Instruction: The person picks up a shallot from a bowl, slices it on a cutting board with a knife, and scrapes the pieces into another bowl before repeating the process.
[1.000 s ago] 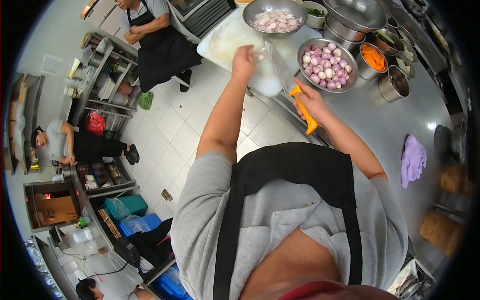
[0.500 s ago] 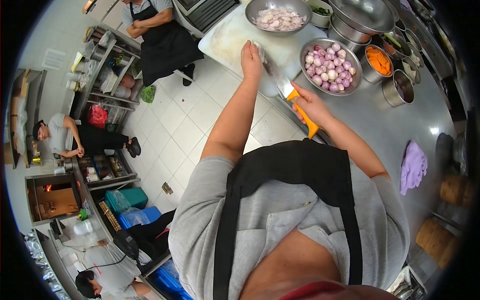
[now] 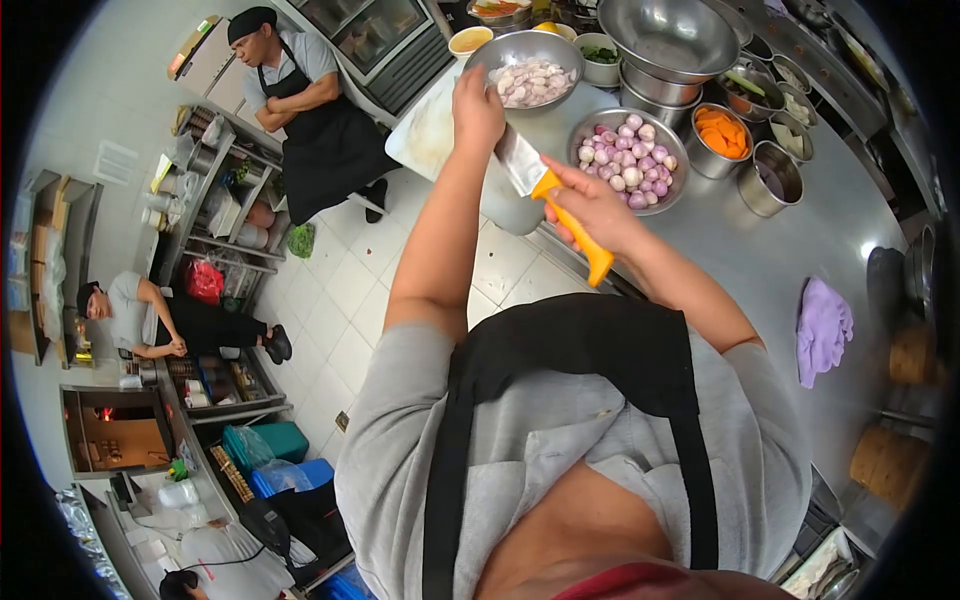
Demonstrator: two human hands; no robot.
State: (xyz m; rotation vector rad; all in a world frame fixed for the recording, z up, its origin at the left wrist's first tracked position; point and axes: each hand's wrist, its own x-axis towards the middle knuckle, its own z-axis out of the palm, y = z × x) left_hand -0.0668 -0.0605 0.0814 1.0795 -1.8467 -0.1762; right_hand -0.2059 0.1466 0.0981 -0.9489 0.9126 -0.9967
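Note:
My right hand (image 3: 597, 212) is closed around the yellow handle of a knife (image 3: 570, 220). Its broad blade points up and left, the tip end close to my left hand (image 3: 478, 110). The fingers of that hand look pressed together beside the rim of a steel bowl of sliced shallots (image 3: 535, 82); their tips, and anything in them, are hidden. Beneath both hands is a white cutting board (image 3: 425, 130). Right of the blade stands a steel bowl (image 3: 678, 190) with whole peeled shallots (image 3: 630, 160).
Carrot pieces (image 3: 722, 132) fill a steel pot, with another steel pot (image 3: 770, 180) beside it. A large bowl (image 3: 670, 35) sits on stacked pots behind. A purple cloth (image 3: 825, 330) lies on the steel counter (image 3: 730, 260). Other people (image 3: 310, 90) are across the tiled floor.
My left hand has moved up and left to the bowl of sliced shallots. The knife has shifted left and slightly down with my right hand. The whole view has also shifted.

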